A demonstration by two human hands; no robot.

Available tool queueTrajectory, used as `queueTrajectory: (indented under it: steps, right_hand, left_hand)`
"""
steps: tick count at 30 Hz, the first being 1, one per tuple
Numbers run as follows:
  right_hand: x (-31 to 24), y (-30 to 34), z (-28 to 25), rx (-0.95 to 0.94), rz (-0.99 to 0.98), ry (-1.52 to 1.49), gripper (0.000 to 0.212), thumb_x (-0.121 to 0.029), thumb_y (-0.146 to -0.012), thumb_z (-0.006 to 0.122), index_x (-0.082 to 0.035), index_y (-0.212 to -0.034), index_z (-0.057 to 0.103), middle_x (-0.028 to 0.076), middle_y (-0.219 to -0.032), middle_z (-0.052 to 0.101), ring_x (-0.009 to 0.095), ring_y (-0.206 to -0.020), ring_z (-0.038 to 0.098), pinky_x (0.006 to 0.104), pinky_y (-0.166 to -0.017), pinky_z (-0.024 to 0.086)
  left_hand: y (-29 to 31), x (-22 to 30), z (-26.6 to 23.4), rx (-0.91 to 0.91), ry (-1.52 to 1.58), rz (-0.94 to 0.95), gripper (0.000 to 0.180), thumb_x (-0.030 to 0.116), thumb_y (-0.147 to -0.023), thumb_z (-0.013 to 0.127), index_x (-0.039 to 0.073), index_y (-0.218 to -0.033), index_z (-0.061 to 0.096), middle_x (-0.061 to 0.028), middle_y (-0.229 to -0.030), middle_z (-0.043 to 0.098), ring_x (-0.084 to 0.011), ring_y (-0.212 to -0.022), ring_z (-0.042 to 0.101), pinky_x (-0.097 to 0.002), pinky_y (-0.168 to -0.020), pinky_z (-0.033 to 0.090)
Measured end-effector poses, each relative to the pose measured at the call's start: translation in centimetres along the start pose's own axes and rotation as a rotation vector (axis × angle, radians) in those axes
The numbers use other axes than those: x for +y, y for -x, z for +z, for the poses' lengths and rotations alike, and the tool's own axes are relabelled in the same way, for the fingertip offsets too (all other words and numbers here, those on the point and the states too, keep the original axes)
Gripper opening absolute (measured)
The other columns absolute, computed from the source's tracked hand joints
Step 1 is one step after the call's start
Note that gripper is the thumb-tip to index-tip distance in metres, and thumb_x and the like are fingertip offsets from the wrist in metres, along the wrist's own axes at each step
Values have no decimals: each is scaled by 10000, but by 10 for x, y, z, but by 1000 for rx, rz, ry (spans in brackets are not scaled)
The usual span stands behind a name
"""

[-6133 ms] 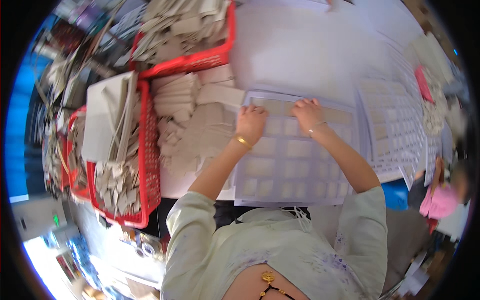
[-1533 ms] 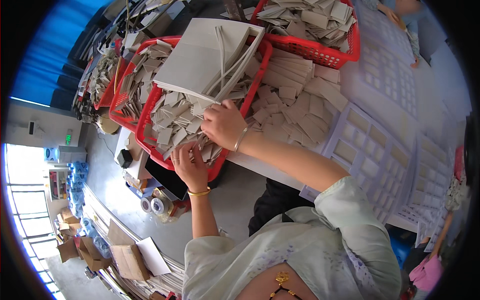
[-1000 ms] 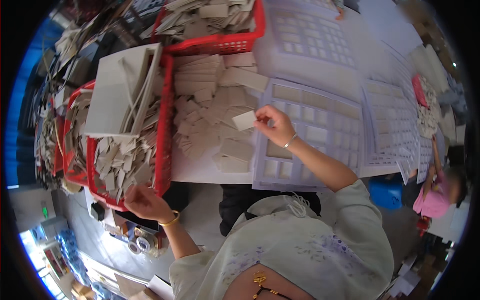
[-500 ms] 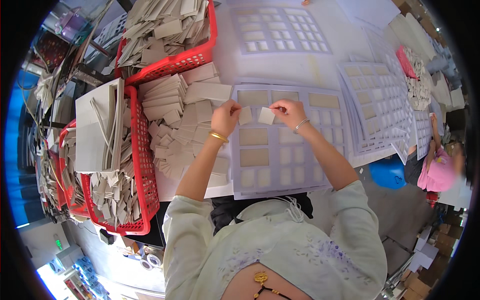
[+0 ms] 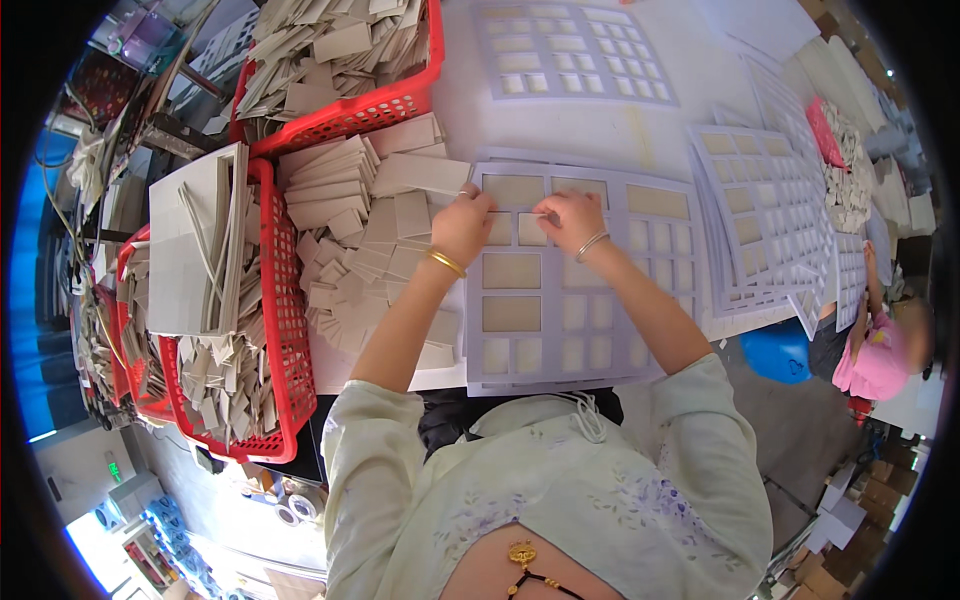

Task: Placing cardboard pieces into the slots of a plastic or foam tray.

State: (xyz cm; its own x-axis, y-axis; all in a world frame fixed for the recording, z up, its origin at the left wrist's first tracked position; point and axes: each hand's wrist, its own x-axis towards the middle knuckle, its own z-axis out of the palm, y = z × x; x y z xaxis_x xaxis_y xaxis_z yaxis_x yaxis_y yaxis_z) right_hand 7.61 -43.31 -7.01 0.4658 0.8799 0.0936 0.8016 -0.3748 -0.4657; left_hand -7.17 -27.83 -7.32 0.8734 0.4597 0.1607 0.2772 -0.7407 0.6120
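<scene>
A pale lilac-white grid sheet [image 5: 551, 320] with rectangular openings lies in front of me on a stack of similar sheets. Some of its openings show beige-grey board. At its upper left, my left hand [image 5: 464, 229] pinches the edge of a small grey card [image 5: 499, 229] that lies over a small opening. Just right of it, my right hand [image 5: 573, 222] has its fingers closed at the right edge of another small card [image 5: 531, 230], in the neighbouring opening. Loose grey cards [image 5: 375, 240] in large and small sizes are spread left of the sheet.
Red perforated baskets [image 5: 284, 330] full of card pieces stand at left, with large boards [image 5: 195, 245] laid on one. Another grid sheet [image 5: 570, 50] lies at the far side. More stacked grid sheets [image 5: 750, 215] are at right. A person in pink [image 5: 870, 355] works beyond them.
Both small cards, held up over the sheet before, have come down into side-by-side openings. My hands moved slightly with them, and the whole view has shifted a little.
</scene>
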Motion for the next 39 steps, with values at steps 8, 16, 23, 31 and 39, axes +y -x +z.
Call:
queueTrajectory:
  steps: [8,16,23,31,39]
  right_hand:
    - [-23,6,7,113,-220,216,155,-114,-696,696,-177,-836,676,-1,-955,534,187,-965,510,416,-867,312]
    - [-54,-4,21,-2,-283,283,187,-68,-688,641,-176,-833,690,18,-1017,541,198,-1041,476,444,-935,302]
    - [-66,-9,10,-22,-415,423,284,-62,-684,628,-166,-939,696,27,-1038,562,225,-1025,509,414,-896,330]
    - [-214,-8,-17,-1091,47,-2083,817,-731,-870,231,-226,-1503,127,117,-1537,184,270,-1418,158,551,-1093,195]
    - [-273,-6,-32,-1261,13,-2232,883,-773,-842,181,-213,-1505,14,123,-1563,-8,285,-1442,-6,633,-1084,137]
  left_hand:
    - [60,34,-28,171,21,-16,169,51,-783,614,132,-931,615,-54,-968,561,-294,-752,621,-402,-591,512]
    - [171,35,-91,392,75,-77,181,-13,-774,631,93,-921,642,-72,-921,603,-254,-683,609,-343,-549,482]
    - [254,28,-188,775,-245,-287,180,-82,-759,613,52,-878,634,-91,-851,619,-208,-621,563,-296,-544,453]
    - [309,-58,-256,625,-700,-632,321,130,-722,707,93,-1026,612,-102,-1027,593,-313,-986,546,-419,-841,443]
    - [308,-78,-249,640,-717,-700,146,146,-789,649,113,-932,655,-72,-944,625,-290,-926,571,-400,-803,438]
